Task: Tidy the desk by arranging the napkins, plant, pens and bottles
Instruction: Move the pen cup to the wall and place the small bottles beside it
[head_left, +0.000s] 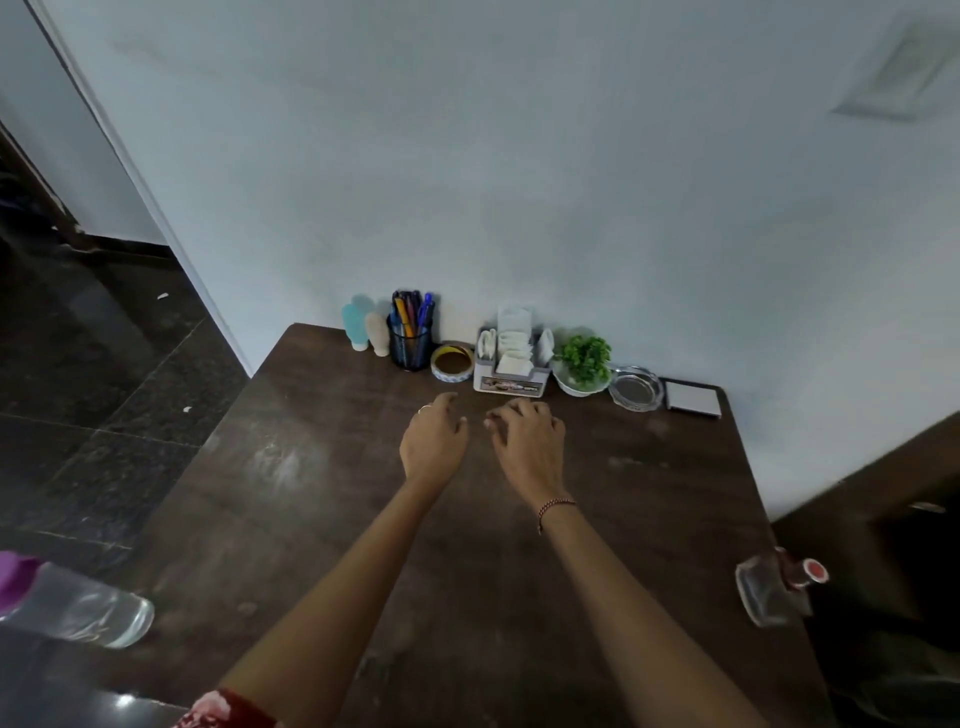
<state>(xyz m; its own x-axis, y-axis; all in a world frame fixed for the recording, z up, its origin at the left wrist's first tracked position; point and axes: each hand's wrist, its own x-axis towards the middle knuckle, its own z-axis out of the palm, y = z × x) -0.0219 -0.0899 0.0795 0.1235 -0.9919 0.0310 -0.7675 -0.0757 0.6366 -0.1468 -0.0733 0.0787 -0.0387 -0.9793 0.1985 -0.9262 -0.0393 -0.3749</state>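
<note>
Along the back edge of the dark wooden desk (322, 519) stand small soft bottles (364, 327), a black mesh cup of pens (411, 335), a grey holder with white napkins (513, 358) and a green plant in a white bowl (583, 364). My left hand (435, 439) and my right hand (527, 441) hover side by side over the desk just in front of the napkin holder. Both hold nothing, with fingers loosely curled. A clear bottle with a purple cap (67, 603) lies at the desk's left front edge.
A roll of tape (453, 362) sits between the pen cup and napkin holder. A glass ashtray (636, 388) and a small grey box (693, 397) are at the back right. A clear bottle with a red cap (779, 587) is at the right edge. A white wall stands behind.
</note>
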